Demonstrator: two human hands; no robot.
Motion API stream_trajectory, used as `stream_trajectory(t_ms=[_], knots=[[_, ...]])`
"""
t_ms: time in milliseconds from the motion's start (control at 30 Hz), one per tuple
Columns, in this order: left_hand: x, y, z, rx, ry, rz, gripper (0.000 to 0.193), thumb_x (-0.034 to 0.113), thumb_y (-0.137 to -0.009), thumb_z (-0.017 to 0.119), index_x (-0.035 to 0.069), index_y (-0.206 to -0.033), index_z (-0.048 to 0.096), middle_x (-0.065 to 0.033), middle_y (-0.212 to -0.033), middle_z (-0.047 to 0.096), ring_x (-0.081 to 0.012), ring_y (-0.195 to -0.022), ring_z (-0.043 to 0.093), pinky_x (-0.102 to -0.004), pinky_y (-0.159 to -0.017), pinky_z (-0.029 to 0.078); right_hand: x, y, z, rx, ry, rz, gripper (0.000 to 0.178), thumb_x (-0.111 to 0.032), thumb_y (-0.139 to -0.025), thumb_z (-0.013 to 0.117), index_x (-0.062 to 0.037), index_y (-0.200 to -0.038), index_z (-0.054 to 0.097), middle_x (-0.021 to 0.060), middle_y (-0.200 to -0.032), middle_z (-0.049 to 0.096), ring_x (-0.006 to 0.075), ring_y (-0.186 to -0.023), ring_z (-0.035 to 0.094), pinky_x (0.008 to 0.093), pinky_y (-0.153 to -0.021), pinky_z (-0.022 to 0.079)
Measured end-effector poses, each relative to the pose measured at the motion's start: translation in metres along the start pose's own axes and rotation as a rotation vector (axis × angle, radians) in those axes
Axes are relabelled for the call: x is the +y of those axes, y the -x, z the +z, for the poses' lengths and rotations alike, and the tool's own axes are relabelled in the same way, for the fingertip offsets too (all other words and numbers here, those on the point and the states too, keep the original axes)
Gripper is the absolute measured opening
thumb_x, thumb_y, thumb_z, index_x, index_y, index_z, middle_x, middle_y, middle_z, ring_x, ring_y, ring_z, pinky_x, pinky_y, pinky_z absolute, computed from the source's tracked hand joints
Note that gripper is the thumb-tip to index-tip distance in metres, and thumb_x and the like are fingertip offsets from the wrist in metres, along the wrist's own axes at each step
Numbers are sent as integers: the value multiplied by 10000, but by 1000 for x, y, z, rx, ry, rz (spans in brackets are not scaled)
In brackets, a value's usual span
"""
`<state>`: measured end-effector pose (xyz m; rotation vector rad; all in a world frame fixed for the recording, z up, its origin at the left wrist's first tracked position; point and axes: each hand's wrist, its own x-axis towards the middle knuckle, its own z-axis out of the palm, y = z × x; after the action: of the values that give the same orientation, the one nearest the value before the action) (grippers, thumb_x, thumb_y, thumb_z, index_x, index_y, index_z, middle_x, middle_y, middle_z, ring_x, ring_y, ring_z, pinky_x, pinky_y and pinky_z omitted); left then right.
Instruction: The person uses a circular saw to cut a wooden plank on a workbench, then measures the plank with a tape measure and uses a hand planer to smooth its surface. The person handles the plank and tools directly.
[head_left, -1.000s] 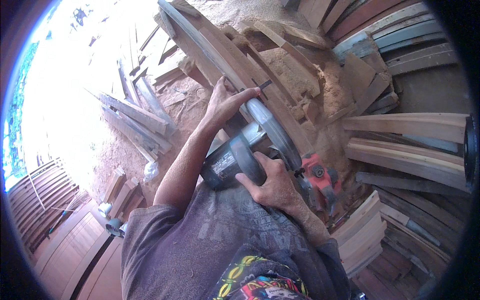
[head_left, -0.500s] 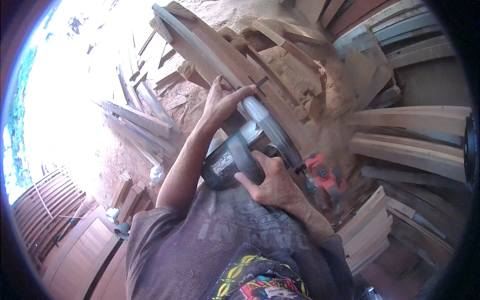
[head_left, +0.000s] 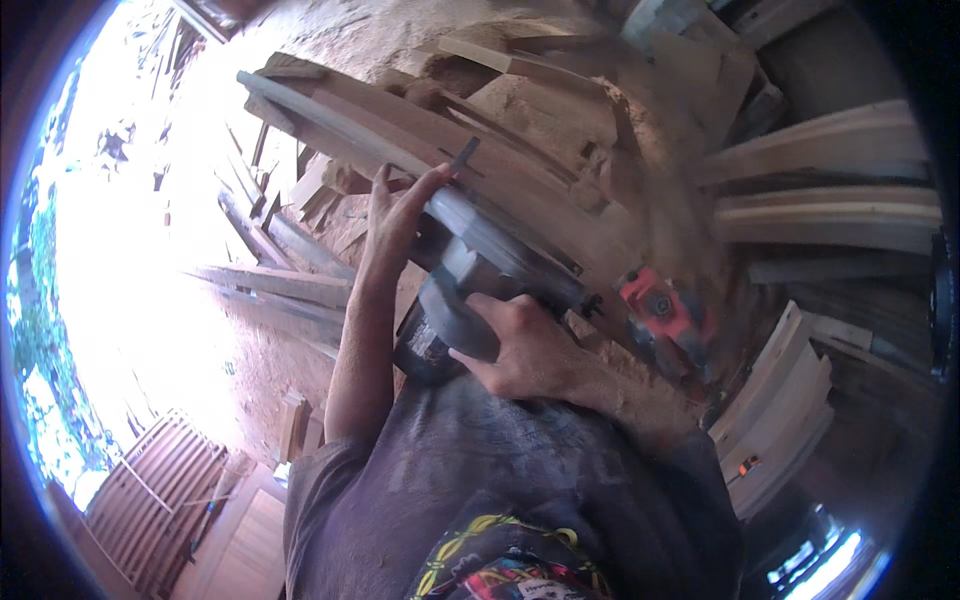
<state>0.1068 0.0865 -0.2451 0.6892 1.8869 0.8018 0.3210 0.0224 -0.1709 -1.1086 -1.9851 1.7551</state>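
A: I'm looking down into an open-air woodworking yard: sawdust-covered dirt floor, loose weathered planks lying across it, pale stacked boards off to the right, glaring sunlight on the left.

B: Where is the tool sitting?

A: The grey handheld power saw with a round metal blade guard is resting against the long reddish-brown timber plank that is running diagonally across the pile, just in front of the person's chest. The right hand is wrapping its grip firmly around the saw's rear handle. The left hand is lying with fingers spread over the front of the guard and the plank edge, pressing rather than clenching.

B: What is worrying you?

A: Mostly that left hand. I'm judging that it is sitting very near the blade line, so a kick from a knot or a pinching cut could be throwing the saw towards those fingers. The plank is lying on an uneven heap rather than a firm surface, so it may be shifting under pressure. I'm also seeing an orange-red power tool lying just beside the right forearm, where it could be snagging the arm. I cannot tell whether the blade is spinning.
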Motion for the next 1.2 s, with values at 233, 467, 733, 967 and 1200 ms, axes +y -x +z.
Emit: stream_trajectory(t_ms=[233, 467, 733, 967, 1200], knots=[[-11, -21, -3, -30, 48, 20, 1157, 583, -788, 903, -108, -1576, 413, -233, -1228, 715, -287, -1098, 710, -367, -969, 537, 4, -8, 7, 28, 69, -25, 372, -150, -886, 819, 69, -1138, 655, 309, -950, 748, 471, -997, 764, 514, -869, 620], [-6, -29, -11, -45, -2, 40, 952, 601, -810, 864, -80, -1416, 589, -199, -1120, 748, -249, -948, 725, -352, -855, 554, -1, -20, 4, -74, 6, 59, 471, -144, -851, 785, 98, -1222, 625, 368, -1037, 733, 495, -1084, 750, 557, -1006, 605], [-13, -46, -24, -79, 4, 49, 1081, 596, -793, 873, -118, -1520, 512, -274, -1280, 717, -317, -1132, 716, -387, -981, 546, -3, -29, 7, -21, 2, -20, 463, -115, -822, 799, 120, -1185, 633, 355, -961, 742, 482, -1036, 770, 531, -985, 622], [-25, -67, -30, -79, 32, 43, 1329, 598, -758, 900, -152, -1656, 271, -331, -1446, 612, -403, -1316, 638, -444, -1121, 495, -4, -40, 8, -6, 5, -51, 446, -131, -827, 815, 98, -1166, 637, 349, -965, 738, 499, -1030, 757, 537, -945, 620], [-24, -75, -38, -103, 61, 47, 1311, 579, -774, 900, -155, -1654, 265, -321, -1437, 618, -386, -1300, 645, -439, -1104, 503, -3, -49, 13, -13, 51, -57, 442, -153, -847, 842, 61, -1174, 634, 323, -970, 743, 500, -993, 754, 528, -895, 617]])
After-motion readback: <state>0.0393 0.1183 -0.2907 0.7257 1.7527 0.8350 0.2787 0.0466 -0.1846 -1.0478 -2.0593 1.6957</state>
